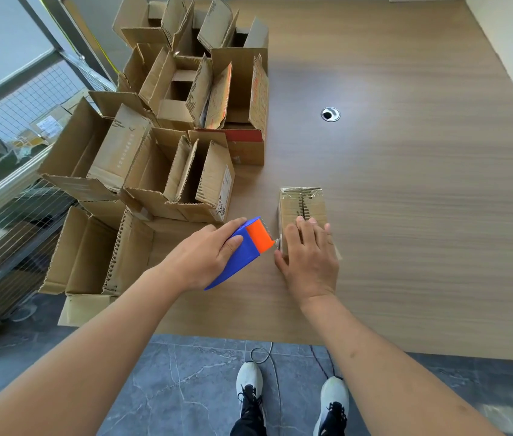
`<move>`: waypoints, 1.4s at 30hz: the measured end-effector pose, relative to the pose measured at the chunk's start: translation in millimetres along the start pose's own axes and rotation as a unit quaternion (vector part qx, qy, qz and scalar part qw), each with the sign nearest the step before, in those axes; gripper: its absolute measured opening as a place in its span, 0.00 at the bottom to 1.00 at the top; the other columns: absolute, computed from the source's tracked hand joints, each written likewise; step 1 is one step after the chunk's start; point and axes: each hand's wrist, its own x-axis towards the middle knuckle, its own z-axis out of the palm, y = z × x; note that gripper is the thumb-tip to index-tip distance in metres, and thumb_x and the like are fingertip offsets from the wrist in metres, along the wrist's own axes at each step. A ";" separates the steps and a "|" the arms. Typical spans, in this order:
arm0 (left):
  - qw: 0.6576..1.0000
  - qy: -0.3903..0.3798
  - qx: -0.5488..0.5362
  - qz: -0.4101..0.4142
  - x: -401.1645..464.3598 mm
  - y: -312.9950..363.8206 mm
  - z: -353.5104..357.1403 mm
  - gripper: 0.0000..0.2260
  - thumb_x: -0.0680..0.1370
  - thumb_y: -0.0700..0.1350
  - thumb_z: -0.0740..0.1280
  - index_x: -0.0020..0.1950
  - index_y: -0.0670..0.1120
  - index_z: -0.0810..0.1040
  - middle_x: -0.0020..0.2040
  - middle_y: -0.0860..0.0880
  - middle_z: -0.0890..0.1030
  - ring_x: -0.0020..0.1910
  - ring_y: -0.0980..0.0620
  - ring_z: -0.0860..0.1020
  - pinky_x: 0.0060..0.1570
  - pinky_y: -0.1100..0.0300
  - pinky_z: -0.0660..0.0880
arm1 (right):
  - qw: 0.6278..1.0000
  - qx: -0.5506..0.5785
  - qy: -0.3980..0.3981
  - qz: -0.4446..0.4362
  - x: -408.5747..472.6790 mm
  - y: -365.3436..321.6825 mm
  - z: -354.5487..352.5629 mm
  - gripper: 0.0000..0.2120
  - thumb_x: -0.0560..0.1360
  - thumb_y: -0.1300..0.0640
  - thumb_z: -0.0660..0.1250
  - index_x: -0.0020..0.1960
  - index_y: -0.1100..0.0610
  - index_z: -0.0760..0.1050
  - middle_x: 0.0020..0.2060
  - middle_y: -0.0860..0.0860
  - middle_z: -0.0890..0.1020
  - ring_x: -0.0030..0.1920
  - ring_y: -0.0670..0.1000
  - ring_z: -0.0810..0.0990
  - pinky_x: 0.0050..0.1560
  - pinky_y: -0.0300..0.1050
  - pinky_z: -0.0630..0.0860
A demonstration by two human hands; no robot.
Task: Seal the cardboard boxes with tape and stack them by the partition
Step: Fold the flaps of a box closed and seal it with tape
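From the head camera: the left hand (204, 256) grips a blue-and-orange tape dispenser (245, 250) beside a small closed box (303, 212) near the table (406, 184)'s front edge. The right hand (308, 256) presses flat on it. Open boxes (167, 146) crowd the left edge.

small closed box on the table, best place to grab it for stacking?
Probably the two long side walls of the small closed box, hands coming from above, one per side. It lies flat on the table, narrow and elongated, flaps shut. The right hand presses its near end; the left hand holds the tape dispenser.
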 end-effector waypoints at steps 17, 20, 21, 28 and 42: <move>0.997 0.007 -0.051 0.049 -2.9 -1.0 -5.5 0.24 0.84 0.60 0.54 0.81 0.65 0.55 0.47 0.51 0.73 0.45 0.55 0.74 0.47 0.57 0.73 | 0.993 0.096 -0.035 0.054 -15.5 9.6 -18.7 0.18 0.77 0.48 0.71 0.64 0.53 0.76 0.74 0.62 0.67 0.77 0.65 0.62 0.75 0.67 0.59; 0.997 0.001 -0.052 0.058 -1.8 -3.6 -0.2 0.25 0.84 0.61 0.56 0.80 0.67 0.54 0.48 0.52 0.73 0.45 0.55 0.74 0.45 0.59 0.72 | 0.992 0.110 -0.029 0.051 -13.0 16.6 -19.6 0.19 0.72 0.48 0.74 0.60 0.51 0.76 0.71 0.60 0.69 0.72 0.63 0.69 0.64 0.62 0.72; 0.997 0.000 -0.048 0.061 -2.0 -4.1 1.5 0.25 0.84 0.62 0.56 0.80 0.67 0.54 0.48 0.52 0.72 0.45 0.55 0.74 0.46 0.59 0.72 | 0.992 0.116 -0.029 0.047 -12.4 18.4 -19.7 0.19 0.71 0.48 0.75 0.60 0.51 0.76 0.70 0.59 0.69 0.71 0.62 0.69 0.62 0.61 0.73; 0.997 -0.002 -0.040 0.061 -5.0 -8.8 9.0 0.26 0.83 0.63 0.57 0.80 0.68 0.53 0.49 0.52 0.72 0.45 0.55 0.74 0.47 0.56 0.74 | 0.992 0.121 -0.028 0.022 -11.4 27.4 -22.9 0.20 0.73 0.43 0.74 0.60 0.50 0.75 0.70 0.57 0.69 0.70 0.59 0.70 0.62 0.59 0.74; 0.999 -0.001 0.007 0.039 -10.8 -18.6 21.6 0.30 0.82 0.59 0.64 0.78 0.69 0.52 0.50 0.53 0.70 0.45 0.56 0.72 0.43 0.59 0.69 | 0.994 0.076 -0.081 0.006 -4.3 30.3 -37.4 0.21 0.76 0.38 0.70 0.62 0.49 0.77 0.68 0.55 0.70 0.66 0.58 0.71 0.61 0.55 0.75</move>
